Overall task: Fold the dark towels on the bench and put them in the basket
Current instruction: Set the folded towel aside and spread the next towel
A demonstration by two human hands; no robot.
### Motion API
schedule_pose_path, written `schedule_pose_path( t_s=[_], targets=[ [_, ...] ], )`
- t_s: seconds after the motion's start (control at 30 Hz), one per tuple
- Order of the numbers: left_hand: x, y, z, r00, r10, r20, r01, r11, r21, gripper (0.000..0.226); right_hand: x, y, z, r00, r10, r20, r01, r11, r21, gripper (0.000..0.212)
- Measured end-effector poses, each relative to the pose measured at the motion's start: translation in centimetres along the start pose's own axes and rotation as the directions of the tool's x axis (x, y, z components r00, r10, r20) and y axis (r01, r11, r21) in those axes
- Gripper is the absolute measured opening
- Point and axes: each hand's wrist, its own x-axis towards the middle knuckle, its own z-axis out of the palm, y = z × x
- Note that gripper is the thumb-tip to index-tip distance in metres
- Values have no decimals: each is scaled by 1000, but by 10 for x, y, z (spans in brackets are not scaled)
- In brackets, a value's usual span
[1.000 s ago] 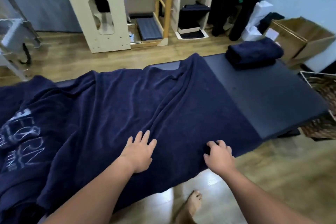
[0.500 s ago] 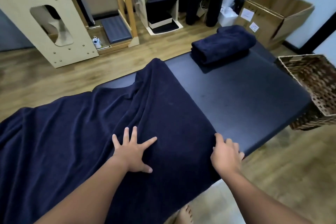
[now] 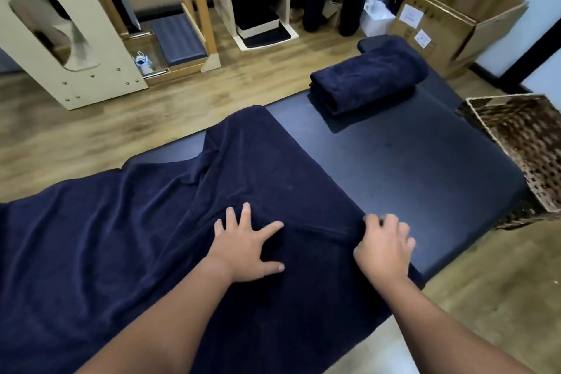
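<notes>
The left hand [image 3: 247, 247] lies flat with fingers spread, pressing on the big unfolded towel [image 3: 151, 237], while the right hand [image 3: 384, 244] has its fingers curled at that towel's right edge, bunching the cloth into a ridge; it looks like a pinch on the hem, though the fingertips are partly hidden.

The unfolded towel covers most of the near and left part of the surface [image 3: 409, 167] and hangs over the near side. A towel already folded [image 3: 367, 82] sits at the far right end of the surface, well apart from the hands. The woven basket [image 3: 522, 143] stands on the floor just beside the right end of the surface, and what shows of its inside holds no towel.

Judging from this, the step in hand is the first fold of the large towel: one hand anchors, the other takes the edge. The next move calls for lifting that right edge and carrying it leftward across the cloth to meet the far end, keeping the hems aligned while the left hand gives way.

Against the frame half a second ago, the right hand has gone from resting at the edge to gathering it, a crease has risen between the two hands, and the left hand sits a little nearer the edge. The view has tipped slightly, so the folded towel and basket appear lower.
</notes>
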Motion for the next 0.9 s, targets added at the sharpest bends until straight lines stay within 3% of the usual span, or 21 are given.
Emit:
schedule_pose_path(
  t_s=[0.1, 0.2, 0.23, 0.3, 0.4, 0.53, 0.67, 0.8, 0.9],
  targets=[
    [8, -29, -19, 971, -41, -237, 1, 987, -163, 61, 12, -40, 2, 982, -188, -12, 187, 982, -7, 29],
    [20, -67, -43, 912, -226, -342, 92, 926, -366, 31, 33, -86, -9, 955, -296, 28, 296, 955, 13, 22],
    [24, -81, -51, 884, -314, -346, 161, 900, -405, 32, 43, -101, -12, 943, -330, 40, 329, 944, 22, 21],
    [30, -109, -60, 840, -462, -284, 305, 836, -456, 56, 63, -131, -20, 919, -390, 48, 388, 921, 43, 21],
    [40, -143, -61, 820, -566, -82, 434, 710, -555, 80, 92, -172, -31, 885, -459, 80, 450, 887, 108, 23],
    [56, -169, -57, 784, -618, 54, 460, 520, -720, 60, 135, -220, -34, 896, -419, 146, 392, 902, 180, 30],
    [71, -183, -56, 757, -653, 42, 461, 487, -742, 11, 176, -253, -23, 915, -349, 203, 308, 928, 207, 57],
    [101, -209, -66, 660, -751, -19, 449, 415, -792, 11, 201, -266, -21, 887, -426, 178, 389, 897, 208, 60],
    [128, -234, -77, 607, -786, -119, 399, 431, -809, 14, 231, -258, -24, 925, -366, 105, 341, 919, 196, 51]
  ],
)
